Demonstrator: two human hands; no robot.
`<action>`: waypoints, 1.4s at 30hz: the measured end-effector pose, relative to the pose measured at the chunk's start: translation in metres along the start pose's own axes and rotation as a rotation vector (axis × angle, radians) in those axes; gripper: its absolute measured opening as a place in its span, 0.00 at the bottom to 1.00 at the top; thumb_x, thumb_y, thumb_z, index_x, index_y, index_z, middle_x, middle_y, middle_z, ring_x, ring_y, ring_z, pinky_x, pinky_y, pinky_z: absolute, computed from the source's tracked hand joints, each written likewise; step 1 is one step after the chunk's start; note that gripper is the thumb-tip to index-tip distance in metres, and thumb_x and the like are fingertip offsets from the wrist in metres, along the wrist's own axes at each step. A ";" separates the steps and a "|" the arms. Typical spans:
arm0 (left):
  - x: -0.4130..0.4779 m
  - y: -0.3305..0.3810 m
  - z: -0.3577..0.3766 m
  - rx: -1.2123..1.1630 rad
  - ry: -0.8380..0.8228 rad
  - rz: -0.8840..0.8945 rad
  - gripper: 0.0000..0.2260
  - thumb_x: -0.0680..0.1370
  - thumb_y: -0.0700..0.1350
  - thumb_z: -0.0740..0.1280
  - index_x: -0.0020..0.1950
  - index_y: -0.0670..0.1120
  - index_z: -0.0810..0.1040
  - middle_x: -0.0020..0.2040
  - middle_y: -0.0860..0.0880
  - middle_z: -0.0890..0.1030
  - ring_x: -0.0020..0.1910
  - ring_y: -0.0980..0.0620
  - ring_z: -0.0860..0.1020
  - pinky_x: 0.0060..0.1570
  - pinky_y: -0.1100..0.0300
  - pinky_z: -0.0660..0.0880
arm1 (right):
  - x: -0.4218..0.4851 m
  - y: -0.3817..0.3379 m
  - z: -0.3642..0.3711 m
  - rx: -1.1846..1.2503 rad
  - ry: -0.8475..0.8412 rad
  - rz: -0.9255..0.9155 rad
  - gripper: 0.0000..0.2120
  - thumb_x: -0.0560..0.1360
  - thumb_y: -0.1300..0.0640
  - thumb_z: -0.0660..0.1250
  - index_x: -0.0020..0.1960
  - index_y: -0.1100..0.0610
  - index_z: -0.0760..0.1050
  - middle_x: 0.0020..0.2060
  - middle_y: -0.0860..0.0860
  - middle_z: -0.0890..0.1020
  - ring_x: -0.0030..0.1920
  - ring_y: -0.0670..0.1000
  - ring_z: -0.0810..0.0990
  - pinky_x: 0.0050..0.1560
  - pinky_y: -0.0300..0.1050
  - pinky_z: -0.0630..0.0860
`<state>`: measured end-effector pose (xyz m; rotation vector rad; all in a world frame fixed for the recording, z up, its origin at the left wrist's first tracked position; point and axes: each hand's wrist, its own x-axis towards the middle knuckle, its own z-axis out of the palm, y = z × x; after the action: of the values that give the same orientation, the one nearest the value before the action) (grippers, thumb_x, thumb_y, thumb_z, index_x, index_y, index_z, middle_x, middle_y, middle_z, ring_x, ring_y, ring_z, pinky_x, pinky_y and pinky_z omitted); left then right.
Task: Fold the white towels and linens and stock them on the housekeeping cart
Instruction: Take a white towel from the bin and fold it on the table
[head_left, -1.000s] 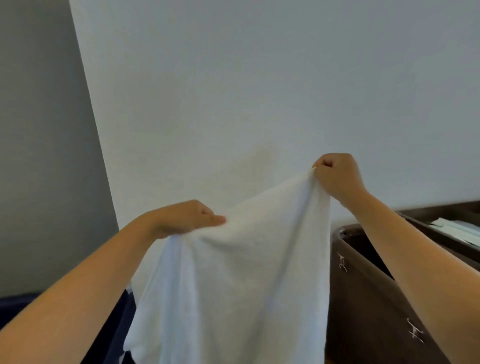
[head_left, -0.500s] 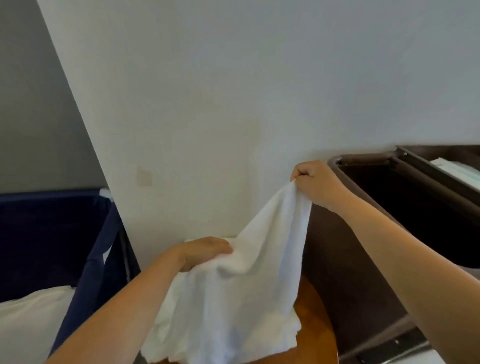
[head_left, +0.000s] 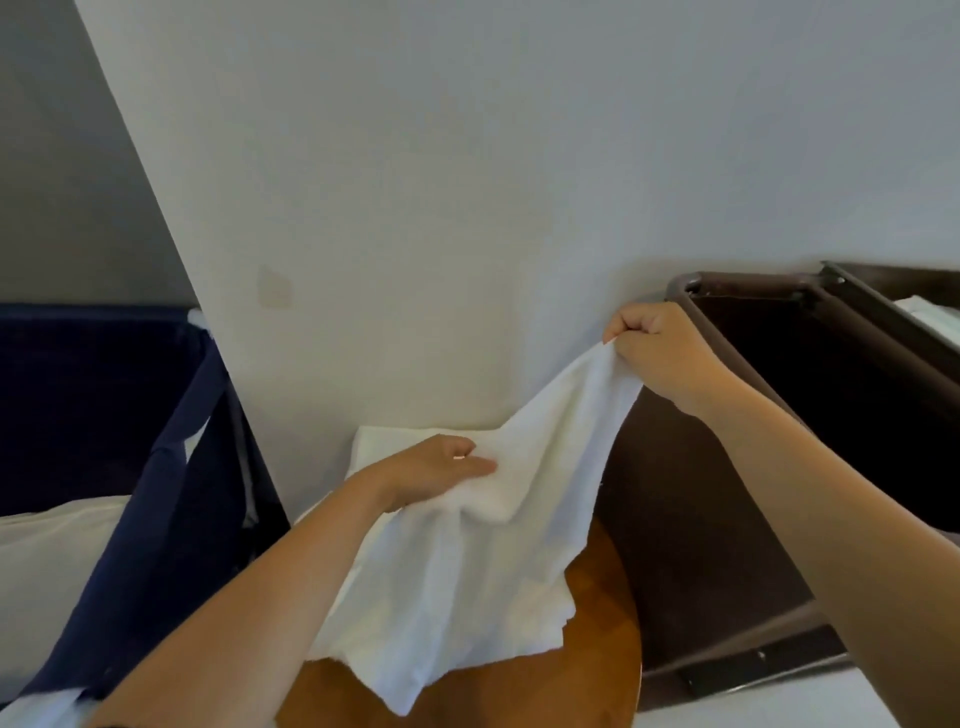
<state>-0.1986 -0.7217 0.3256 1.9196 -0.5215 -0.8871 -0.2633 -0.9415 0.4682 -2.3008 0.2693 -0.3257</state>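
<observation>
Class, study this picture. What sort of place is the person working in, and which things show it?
Probably a hotel housekeeping or laundry corner: a dark brown cart at the right, a navy fabric hamper holding white linen at the left, and a white towel held over a round wooden table.

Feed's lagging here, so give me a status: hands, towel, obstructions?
Grips: left hand and right hand hold the white terry towel. Towel unfolded, right corner raised, lower part draped on the round wooden table. Nothing blocks the brown housekeeping cart.
</observation>
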 end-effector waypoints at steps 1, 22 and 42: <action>-0.004 -0.005 -0.001 0.062 0.038 -0.009 0.14 0.77 0.58 0.65 0.45 0.48 0.77 0.39 0.54 0.74 0.37 0.56 0.72 0.38 0.63 0.67 | 0.001 0.005 -0.002 0.017 0.033 0.018 0.18 0.72 0.72 0.56 0.28 0.57 0.70 0.25 0.48 0.69 0.29 0.46 0.66 0.31 0.37 0.64; -0.040 -0.021 -0.051 0.276 0.166 -0.060 0.24 0.67 0.66 0.71 0.37 0.44 0.74 0.34 0.48 0.73 0.33 0.53 0.72 0.35 0.61 0.66 | 0.002 0.049 0.012 0.114 0.193 0.249 0.15 0.76 0.68 0.56 0.35 0.59 0.76 0.35 0.51 0.74 0.39 0.46 0.70 0.39 0.38 0.68; -0.076 0.094 -0.054 0.841 0.372 0.248 0.19 0.79 0.51 0.63 0.29 0.49 0.64 0.28 0.52 0.68 0.28 0.56 0.65 0.29 0.60 0.59 | -0.037 -0.053 0.076 -0.047 -0.343 -0.186 0.11 0.74 0.54 0.65 0.56 0.47 0.72 0.30 0.42 0.72 0.31 0.40 0.72 0.33 0.31 0.65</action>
<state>-0.2069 -0.6850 0.4526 2.6071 -0.9764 -0.1120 -0.2694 -0.8435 0.4513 -2.3854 -0.1114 -0.0137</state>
